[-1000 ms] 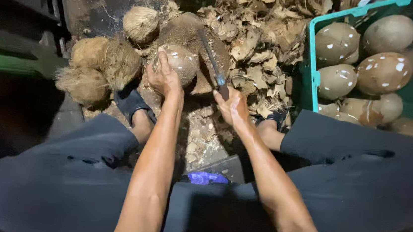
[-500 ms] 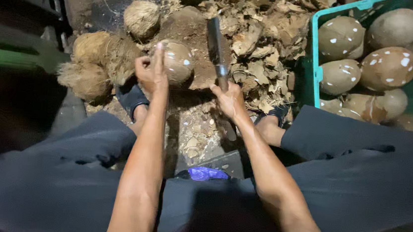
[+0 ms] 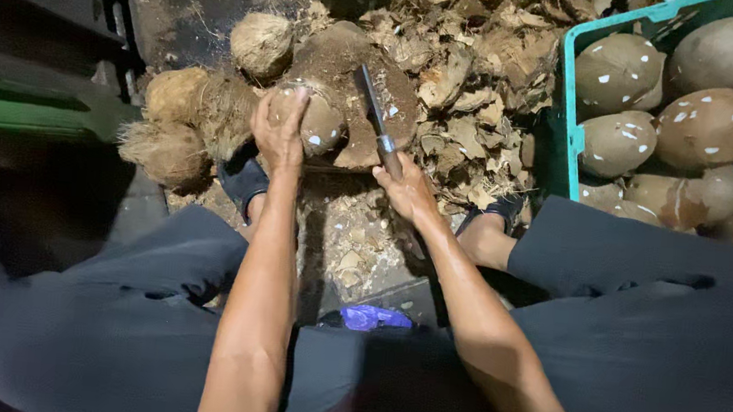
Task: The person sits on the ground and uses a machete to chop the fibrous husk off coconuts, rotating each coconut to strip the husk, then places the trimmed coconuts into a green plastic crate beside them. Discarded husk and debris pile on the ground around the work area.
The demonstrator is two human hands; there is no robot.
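- While the left hand [image 3: 278, 128] grips the coconut [image 3: 308, 117] on the block [image 3: 356, 77], nothing shifted.
- Right hand [image 3: 405, 190], closed on the knife [image 3: 373, 114], has swung its blade upright beside the coconut; chopping continues.

Knife [image 3: 373, 114] handle hidden inside right hand [image 3: 405, 190]; crate [image 3: 569, 109] cropped.

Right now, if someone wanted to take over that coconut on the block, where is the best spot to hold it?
Probably across the top, from the left, as the left hand does: palm cupped over the round coconut, fingers spread down its near side. Its rounded shape would roll on the wooden block, so a wide grip steadies it. The right stays free for the cleaver in the right hand.
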